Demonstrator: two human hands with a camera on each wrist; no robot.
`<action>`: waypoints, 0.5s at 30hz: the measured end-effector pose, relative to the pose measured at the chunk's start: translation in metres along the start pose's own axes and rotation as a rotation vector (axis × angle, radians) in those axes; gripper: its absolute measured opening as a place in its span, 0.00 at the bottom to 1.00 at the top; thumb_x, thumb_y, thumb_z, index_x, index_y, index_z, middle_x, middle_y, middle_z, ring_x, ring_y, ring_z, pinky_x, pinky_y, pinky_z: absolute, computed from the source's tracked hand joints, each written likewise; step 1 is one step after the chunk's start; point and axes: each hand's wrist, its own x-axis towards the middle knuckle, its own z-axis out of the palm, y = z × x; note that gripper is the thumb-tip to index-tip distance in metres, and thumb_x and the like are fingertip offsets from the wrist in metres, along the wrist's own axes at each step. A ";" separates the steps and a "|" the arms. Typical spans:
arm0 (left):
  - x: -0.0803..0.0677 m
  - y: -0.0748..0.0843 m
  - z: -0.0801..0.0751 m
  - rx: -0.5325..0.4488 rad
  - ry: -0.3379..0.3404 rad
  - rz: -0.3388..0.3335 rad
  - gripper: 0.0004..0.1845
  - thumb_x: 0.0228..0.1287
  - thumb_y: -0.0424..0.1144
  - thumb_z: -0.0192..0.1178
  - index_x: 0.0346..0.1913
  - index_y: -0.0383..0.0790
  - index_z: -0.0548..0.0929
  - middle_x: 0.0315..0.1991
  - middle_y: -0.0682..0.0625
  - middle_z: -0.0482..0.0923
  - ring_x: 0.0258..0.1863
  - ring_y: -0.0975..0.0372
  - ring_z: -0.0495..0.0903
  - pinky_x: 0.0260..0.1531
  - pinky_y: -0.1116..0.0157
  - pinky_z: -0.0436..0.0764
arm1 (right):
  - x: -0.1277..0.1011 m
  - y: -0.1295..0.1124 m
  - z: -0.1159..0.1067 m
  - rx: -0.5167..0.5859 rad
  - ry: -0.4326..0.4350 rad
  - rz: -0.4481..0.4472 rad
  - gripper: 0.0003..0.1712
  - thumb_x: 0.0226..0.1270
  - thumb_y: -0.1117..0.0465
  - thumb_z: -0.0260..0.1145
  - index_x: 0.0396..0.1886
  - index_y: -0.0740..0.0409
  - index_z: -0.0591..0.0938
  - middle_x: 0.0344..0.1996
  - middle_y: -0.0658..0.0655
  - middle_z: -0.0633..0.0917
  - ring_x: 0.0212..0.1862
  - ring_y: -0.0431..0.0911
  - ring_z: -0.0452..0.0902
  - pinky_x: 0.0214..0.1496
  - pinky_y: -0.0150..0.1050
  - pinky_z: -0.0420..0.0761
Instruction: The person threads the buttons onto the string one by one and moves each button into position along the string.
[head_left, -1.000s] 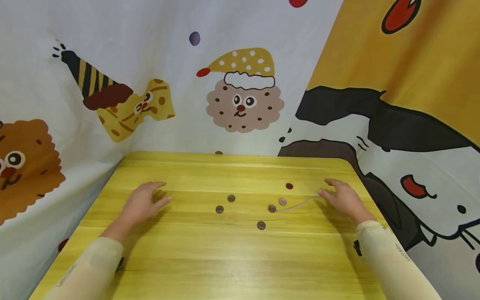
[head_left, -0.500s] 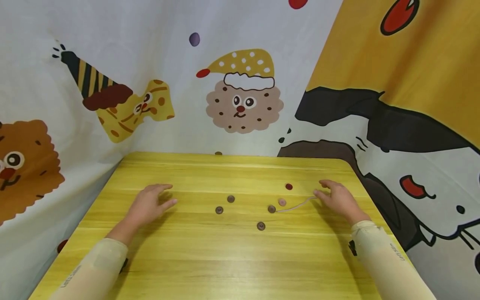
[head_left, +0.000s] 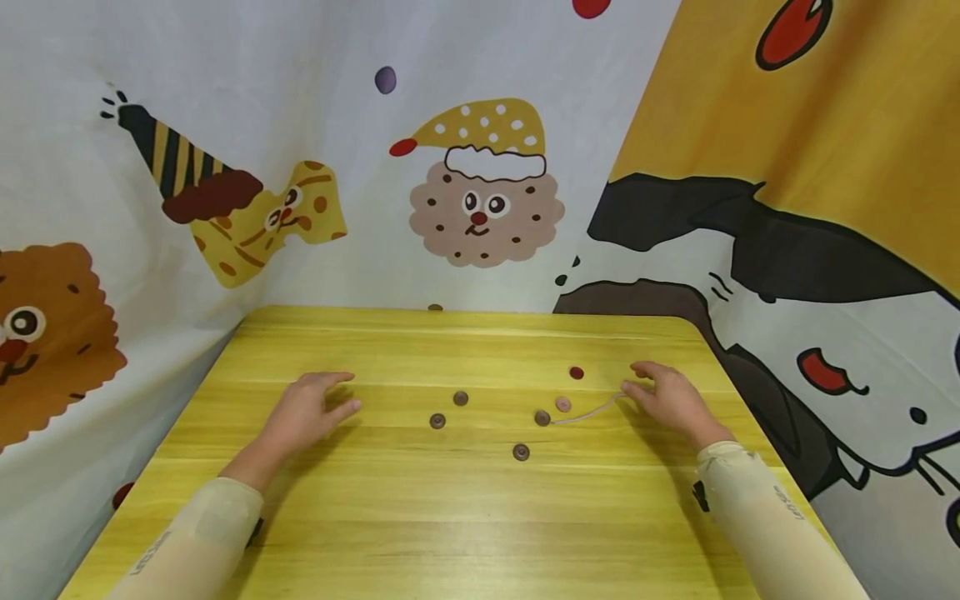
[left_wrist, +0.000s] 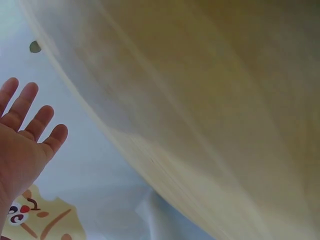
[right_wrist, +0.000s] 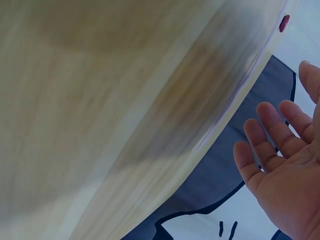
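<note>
Both hands crept inward since earlier frames. Right hand (head_left: 670,398) fingers relaxed, at cord (head_left: 588,410) end, not gripping. Left hand (head_left: 306,412) flat, holding nothing. Five loose buttons (head_left: 460,398) on table (head_left: 450,517), apparently none threaded yet.

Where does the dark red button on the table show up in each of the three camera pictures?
Head: dark red button lies far right on the yellow table, near the right hand.
Left wrist: not in it.
Right wrist: button at top right, on the table's edge.
Shared landmark: the yellow table.
</note>
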 end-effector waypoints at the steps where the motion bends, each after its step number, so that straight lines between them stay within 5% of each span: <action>1: 0.000 0.000 0.001 -0.001 -0.001 0.000 0.32 0.74 0.53 0.69 0.73 0.38 0.79 0.69 0.33 0.80 0.70 0.34 0.75 0.69 0.34 0.73 | 0.000 -0.001 0.000 0.000 -0.001 -0.002 0.36 0.82 0.45 0.64 0.76 0.64 0.73 0.71 0.72 0.79 0.72 0.72 0.72 0.72 0.71 0.73; 15: 0.005 0.008 0.010 0.011 -0.004 0.049 0.30 0.74 0.52 0.69 0.70 0.39 0.82 0.67 0.37 0.83 0.69 0.37 0.78 0.69 0.36 0.75 | 0.001 -0.015 0.006 -0.007 0.003 -0.070 0.33 0.81 0.46 0.65 0.74 0.63 0.77 0.70 0.70 0.80 0.73 0.71 0.73 0.73 0.70 0.72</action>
